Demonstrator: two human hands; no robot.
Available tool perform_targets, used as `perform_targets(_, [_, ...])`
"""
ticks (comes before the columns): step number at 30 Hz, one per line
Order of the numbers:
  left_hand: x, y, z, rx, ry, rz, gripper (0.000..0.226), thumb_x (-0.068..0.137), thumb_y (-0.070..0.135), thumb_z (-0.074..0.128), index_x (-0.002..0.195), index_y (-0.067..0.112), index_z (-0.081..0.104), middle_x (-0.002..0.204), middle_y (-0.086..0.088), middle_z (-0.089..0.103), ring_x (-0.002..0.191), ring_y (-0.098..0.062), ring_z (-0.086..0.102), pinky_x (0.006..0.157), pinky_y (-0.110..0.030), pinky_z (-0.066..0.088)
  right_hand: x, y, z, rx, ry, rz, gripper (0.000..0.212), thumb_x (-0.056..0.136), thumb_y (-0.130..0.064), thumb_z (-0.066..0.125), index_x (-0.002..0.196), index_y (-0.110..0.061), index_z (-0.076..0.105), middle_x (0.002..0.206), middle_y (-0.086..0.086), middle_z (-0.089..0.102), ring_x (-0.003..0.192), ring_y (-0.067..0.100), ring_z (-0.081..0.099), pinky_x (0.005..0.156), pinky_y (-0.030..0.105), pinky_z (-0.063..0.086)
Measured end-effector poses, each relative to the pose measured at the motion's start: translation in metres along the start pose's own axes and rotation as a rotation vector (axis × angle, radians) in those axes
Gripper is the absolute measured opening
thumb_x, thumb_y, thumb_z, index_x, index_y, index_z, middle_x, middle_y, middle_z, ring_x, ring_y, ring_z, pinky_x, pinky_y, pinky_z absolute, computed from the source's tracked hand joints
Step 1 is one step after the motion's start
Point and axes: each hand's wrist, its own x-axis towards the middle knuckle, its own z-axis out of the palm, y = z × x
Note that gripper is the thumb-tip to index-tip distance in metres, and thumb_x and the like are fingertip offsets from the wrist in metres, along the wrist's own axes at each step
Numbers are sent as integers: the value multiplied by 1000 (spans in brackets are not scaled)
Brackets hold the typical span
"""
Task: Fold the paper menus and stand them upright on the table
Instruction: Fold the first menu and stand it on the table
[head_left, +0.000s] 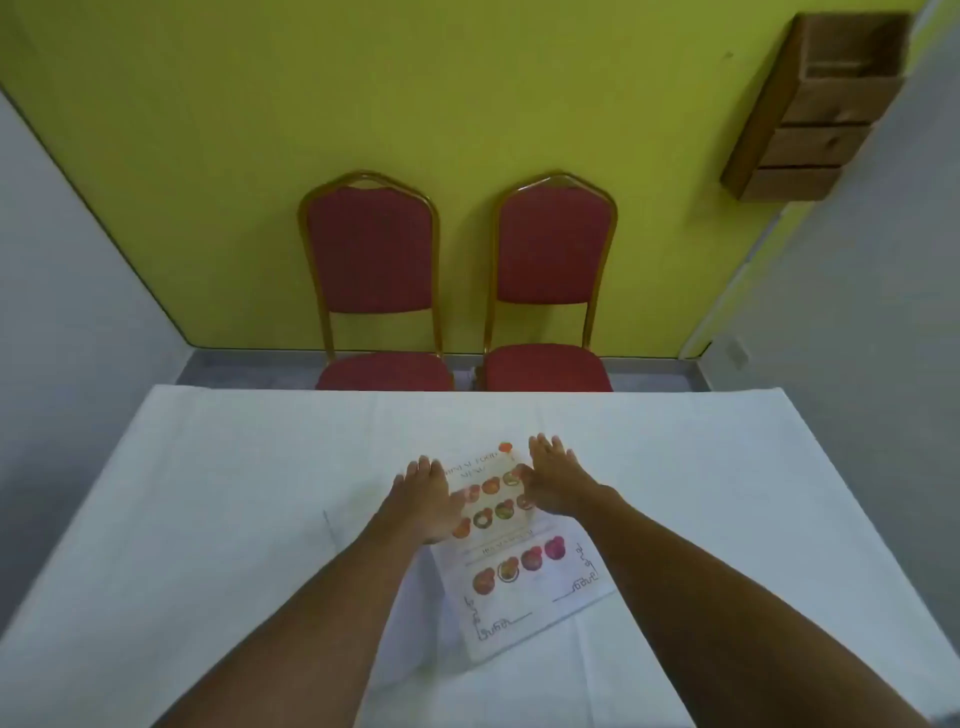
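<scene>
A paper menu (514, 566) printed with coloured food pictures lies flat and slightly skewed on the white tablecloth (234, 493), near the middle of the table. My left hand (423, 499) rests palm down on the menu's far left part, fingers spread. On the far right part my right hand (553, 480) lies palm down, fingers also spread past the top edge. Both hands press the sheet; neither grips it. The stack seems more than one sheet thick at its near edge.
Two red padded chairs with gold frames (371, 280) (553, 270) stand behind the table's far edge against a yellow-green wall. A brown cardboard shelf unit (815, 109) hangs on the wall at upper right. Grey floor shows on both sides of the table.
</scene>
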Motion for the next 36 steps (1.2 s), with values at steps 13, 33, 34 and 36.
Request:
perform_targets(13, [-22, 4, 63, 70, -25, -80, 85, 98, 61, 29, 158, 8, 2, 164, -19, -6, 151, -34, -2, 120, -47, 9, -21, 24, 47, 60, -7, 84, 74, 101, -46, 32, 156, -7, 1, 165, 12, -1, 151, 33, -1, 121, 51, 11])
perform_targets(33, [-15, 42, 52, -371, 32, -318, 89, 84, 46, 72, 149, 5, 26, 129, -14, 53, 113, -27, 61, 85, -34, 56, -33, 19, 7, 467, 144, 205, 22, 92, -18, 58, 113, -12, 61, 105, 3, 67, 87, 25, 66, 68, 27, 53])
perform_targets(34, [-14, 47, 46, -383, 43, -308, 91, 84, 44, 73, 150, 4, 23, 131, -15, 51, 116, -29, 59, 86, -34, 54, -33, 21, 2, 493, 171, 220, 19, 92, -18, 59, 110, -12, 60, 103, 1, 65, 87, 25, 65, 69, 27, 52])
perform_targets(36, [-11, 58, 35, -412, 64, -298, 99, 85, 39, 74, 154, 5, 11, 137, -17, 44, 123, -31, 54, 90, -35, 50, -33, 25, -13, 510, 245, 235, 17, 91, -19, 59, 106, -11, 60, 103, 2, 67, 81, 21, 62, 68, 28, 50])
